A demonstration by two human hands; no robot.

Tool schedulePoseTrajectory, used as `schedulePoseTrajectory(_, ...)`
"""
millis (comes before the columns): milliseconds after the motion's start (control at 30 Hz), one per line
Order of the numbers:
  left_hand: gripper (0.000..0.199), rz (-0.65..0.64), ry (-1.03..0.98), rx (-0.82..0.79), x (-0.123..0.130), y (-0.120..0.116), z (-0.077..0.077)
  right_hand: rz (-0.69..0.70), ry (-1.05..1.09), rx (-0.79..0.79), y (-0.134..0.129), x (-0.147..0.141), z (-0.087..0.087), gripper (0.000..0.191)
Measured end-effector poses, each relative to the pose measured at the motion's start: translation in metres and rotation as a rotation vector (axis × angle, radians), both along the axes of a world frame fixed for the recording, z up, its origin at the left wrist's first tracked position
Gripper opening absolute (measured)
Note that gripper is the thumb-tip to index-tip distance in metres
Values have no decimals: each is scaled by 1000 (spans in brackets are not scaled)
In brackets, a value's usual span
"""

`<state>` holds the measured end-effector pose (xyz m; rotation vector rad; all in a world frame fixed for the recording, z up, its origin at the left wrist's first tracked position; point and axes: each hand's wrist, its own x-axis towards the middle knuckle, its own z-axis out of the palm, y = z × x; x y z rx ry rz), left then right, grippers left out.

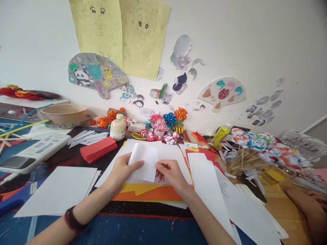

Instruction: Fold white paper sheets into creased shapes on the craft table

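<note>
Between my hands is a small sheet of white paper (144, 166), curled over along its left side. My left hand (125, 168) grips that left side, thumb on top and fingers behind. At the right edge, my right hand (168, 170) pinches the paper between thumb and fingertips. Below it lie larger white sheets (108, 173) on orange and yellow paper (153, 193). A stack of red paper strips (98, 149) sits to the left, behind my left hand.
A glue bottle (118, 127) and small paper flowers (170, 120) stand at the back. White sheets (58, 190) lie left, more sheets (209, 183) right. A blue-handled tool (17, 200) is at far left. Another person's hands (306, 204) rest at the right edge.
</note>
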<state>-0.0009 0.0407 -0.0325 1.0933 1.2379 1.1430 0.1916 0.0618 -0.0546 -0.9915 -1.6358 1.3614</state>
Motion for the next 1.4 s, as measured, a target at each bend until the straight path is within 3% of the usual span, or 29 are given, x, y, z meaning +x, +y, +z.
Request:
schedulePoseTrajectory(600, 40, 5, -26, -1, 2, -4, 2, -39, -8, 11, -2, 0, 0, 35)
schedulePoseTrajectory(1167, 29, -52, 38, 74, 2, -4, -16, -37, -20, -55, 0, 3, -12, 39)
schedulePoseTrajectory(1400, 37, -84, -14, -42, -12, 3, -18, -47, -15, -67, 4, 10, -16, 38)
